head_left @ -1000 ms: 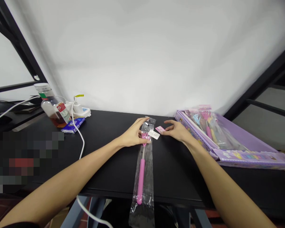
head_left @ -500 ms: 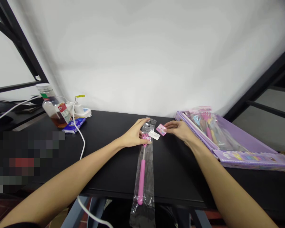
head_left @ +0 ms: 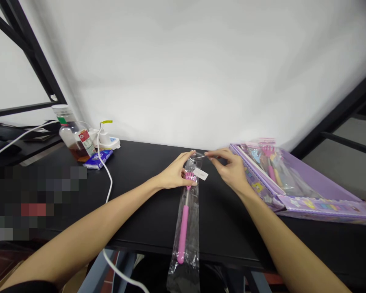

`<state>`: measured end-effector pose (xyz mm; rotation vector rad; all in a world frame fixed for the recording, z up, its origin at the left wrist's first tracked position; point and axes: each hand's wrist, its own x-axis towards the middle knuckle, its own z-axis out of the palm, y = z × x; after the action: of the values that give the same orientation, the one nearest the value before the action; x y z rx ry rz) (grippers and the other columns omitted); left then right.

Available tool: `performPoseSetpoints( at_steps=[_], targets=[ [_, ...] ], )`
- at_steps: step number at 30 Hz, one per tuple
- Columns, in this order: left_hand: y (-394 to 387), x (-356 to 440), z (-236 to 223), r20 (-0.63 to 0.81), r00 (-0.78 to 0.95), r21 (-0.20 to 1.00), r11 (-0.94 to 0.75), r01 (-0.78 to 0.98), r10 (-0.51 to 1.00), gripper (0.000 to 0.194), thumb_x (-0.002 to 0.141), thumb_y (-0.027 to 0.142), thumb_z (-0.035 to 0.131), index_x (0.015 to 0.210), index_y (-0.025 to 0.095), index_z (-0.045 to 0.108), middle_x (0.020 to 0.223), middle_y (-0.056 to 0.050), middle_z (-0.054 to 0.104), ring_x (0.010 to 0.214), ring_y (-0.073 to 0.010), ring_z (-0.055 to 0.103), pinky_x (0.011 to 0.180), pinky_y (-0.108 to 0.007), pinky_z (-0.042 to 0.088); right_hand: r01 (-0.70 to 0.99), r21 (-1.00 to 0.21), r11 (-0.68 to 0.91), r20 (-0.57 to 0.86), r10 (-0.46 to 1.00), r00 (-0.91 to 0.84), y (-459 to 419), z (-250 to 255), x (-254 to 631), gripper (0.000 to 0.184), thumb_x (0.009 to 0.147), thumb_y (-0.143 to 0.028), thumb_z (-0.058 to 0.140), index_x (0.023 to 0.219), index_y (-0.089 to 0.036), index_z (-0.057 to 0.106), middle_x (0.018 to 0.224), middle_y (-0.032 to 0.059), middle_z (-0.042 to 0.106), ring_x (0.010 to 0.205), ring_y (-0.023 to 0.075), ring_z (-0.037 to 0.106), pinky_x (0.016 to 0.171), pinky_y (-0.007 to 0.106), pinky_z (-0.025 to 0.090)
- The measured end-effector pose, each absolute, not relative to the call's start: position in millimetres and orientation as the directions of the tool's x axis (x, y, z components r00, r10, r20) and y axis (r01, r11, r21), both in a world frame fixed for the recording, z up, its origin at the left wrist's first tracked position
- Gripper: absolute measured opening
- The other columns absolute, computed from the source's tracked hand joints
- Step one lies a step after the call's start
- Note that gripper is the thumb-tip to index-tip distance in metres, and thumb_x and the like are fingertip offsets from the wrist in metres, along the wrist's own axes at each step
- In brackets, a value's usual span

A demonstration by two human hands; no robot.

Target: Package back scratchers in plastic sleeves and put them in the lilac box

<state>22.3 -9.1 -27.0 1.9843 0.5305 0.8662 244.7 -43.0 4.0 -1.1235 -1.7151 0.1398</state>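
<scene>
A pink back scratcher (head_left: 183, 234) lies inside a long clear plastic bag (head_left: 192, 228), its claw end away from me. My left hand (head_left: 175, 171) grips the bag near the claw, index finger at the top opening and thumb lower down. A white label (head_left: 200, 174) sticks out at the bag's right side. Just right of the bag's top, my right hand (head_left: 230, 167) is closed in a pinch. From its fingertips a thin pale edge (head_left: 200, 157) reaches to the bag opening; it looks like the small card turned edge-on, its pink face hidden.
At right, a purple box (head_left: 323, 179) holds several bagged back scratchers (head_left: 271, 162). On the left are a jar with brown liquid (head_left: 76, 140), a blue packet (head_left: 98, 159), a white power strip (head_left: 111, 142) and a white cable (head_left: 110, 183) crossing the black table (head_left: 146, 219).
My right hand has moved up and slightly left to the bag's top, turning the small pink card edge-on. The left hand keeps its hold on the bag. The view has shifted slightly.
</scene>
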Motion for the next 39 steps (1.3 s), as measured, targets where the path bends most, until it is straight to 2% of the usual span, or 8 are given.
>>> performPoseSetpoints(
  at_steps=[3, 10, 16, 24, 27, 29, 35, 39],
  targets=[
    [-9, 22, -27, 0.372, 0.676, 0.855, -0.519, 0.017, 0.636, 0.103, 0.07, 0.031, 0.086, 0.156, 0.039, 0.028, 0.159, -0.016, 0.021, 0.072, -0.0074, 0.057, 0.071, -0.04, 0.061, 0.612, -0.565, 0.553, 0.681, 0.732, -0.033, -41, 2, 246, 0.017, 0.086, -0.023, 0.063, 0.093, -0.025, 0.078, 0.093, 0.0045, 0.076, 0.086, 0.0213, 0.066, 0.084, 0.037, 0.052],
    [-8, 23, -29, 0.39, 0.677, 0.848, -0.531, 0.001, 0.624, 0.105, 0.069, 0.033, 0.086, 0.156, 0.038, 0.027, 0.157, -0.015, 0.024, 0.089, -0.0164, 0.063, 0.079, -0.043, 0.062, 0.555, -0.667, 0.497, 0.608, 0.794, 0.018, -36, -1, 245, 0.014, 0.084, -0.029, 0.067, 0.089, -0.023, 0.078, 0.091, 0.0047, 0.078, 0.084, 0.0222, 0.069, 0.08, 0.036, 0.051],
    [-9, 23, -27, 0.38, 0.685, 0.848, -0.531, 0.01, 0.621, 0.104, 0.071, 0.031, 0.085, 0.156, 0.039, 0.026, 0.158, -0.015, 0.023, 0.079, -0.0118, 0.062, 0.075, -0.042, 0.062, 0.521, -0.706, 0.479, 0.559, 0.829, -0.004, -34, -1, 246, 0.015, 0.083, -0.03, 0.066, 0.089, -0.021, 0.076, 0.093, 0.0053, 0.078, 0.086, 0.0228, 0.069, 0.082, 0.037, 0.051],
    [-10, 23, -26, 0.401, 0.698, 0.828, -0.561, 0.0, 0.593, 0.101, 0.073, 0.028, 0.083, 0.156, 0.038, 0.027, 0.158, -0.014, 0.026, 0.093, -0.0193, 0.065, 0.074, -0.038, 0.062, 0.411, -0.784, 0.465, 0.511, 0.86, 0.0, -33, 4, 247, 0.016, 0.079, -0.033, 0.07, 0.087, -0.02, 0.075, 0.092, 0.0062, 0.078, 0.088, 0.0239, 0.07, 0.08, 0.037, 0.052],
    [-11, 23, -23, 0.415, 0.697, 0.816, -0.579, 0.0, 0.585, 0.1, 0.072, 0.028, 0.084, 0.155, 0.037, 0.03, 0.158, -0.013, 0.027, 0.104, -0.0246, 0.063, 0.075, -0.039, 0.062, 0.383, -0.814, 0.437, 0.478, 0.878, 0.016, -35, 6, 246, 0.016, 0.079, -0.034, 0.069, 0.086, -0.021, 0.076, 0.09, 0.0058, 0.078, 0.085, 0.0234, 0.071, 0.079, 0.037, 0.053],
    [-12, 23, -21, 0.417, 0.699, 0.807, -0.59, 0.01, 0.581, 0.099, 0.072, 0.027, 0.084, 0.155, 0.037, 0.031, 0.157, -0.013, 0.028, 0.108, -0.0266, 0.062, 0.076, -0.039, 0.062, 0.393, -0.812, 0.432, 0.474, 0.88, 0.013, -35, 6, 246, 0.016, 0.08, -0.033, 0.068, 0.086, -0.02, 0.076, 0.09, 0.0058, 0.078, 0.084, 0.0233, 0.071, 0.079, 0.037, 0.054],
    [-12, 23, -22, 0.421, 0.703, 0.816, -0.577, -0.019, 0.572, 0.098, 0.073, 0.026, 0.083, 0.155, 0.037, 0.031, 0.156, -0.013, 0.029, 0.1, -0.0221, 0.065, 0.076, -0.038, 0.063, 0.49, -0.743, 0.455, 0.509, 0.86, -0.025, -38, 7, 245, 0.019, 0.086, -0.031, 0.064, 0.091, -0.02, 0.077, 0.094, 0.0063, 0.078, 0.085, 0.023, 0.07, 0.078, 0.036, 0.052],
    [-10, 24, -24, 0.431, 0.696, 0.812, -0.584, -0.021, 0.574, 0.098, 0.072, 0.028, 0.084, 0.154, 0.037, 0.033, 0.156, -0.013, 0.029, 0.104, -0.0243, 0.063, 0.077, -0.039, 0.063, 0.491, -0.726, 0.482, 0.525, 0.849, -0.057, -41, 9, 243, 0.018, 0.084, -0.033, 0.069, 0.094, -0.021, 0.078, 0.095, 0.0061, 0.078, 0.089, 0.0236, 0.069, 0.079, 0.037, 0.051]
  ],
)
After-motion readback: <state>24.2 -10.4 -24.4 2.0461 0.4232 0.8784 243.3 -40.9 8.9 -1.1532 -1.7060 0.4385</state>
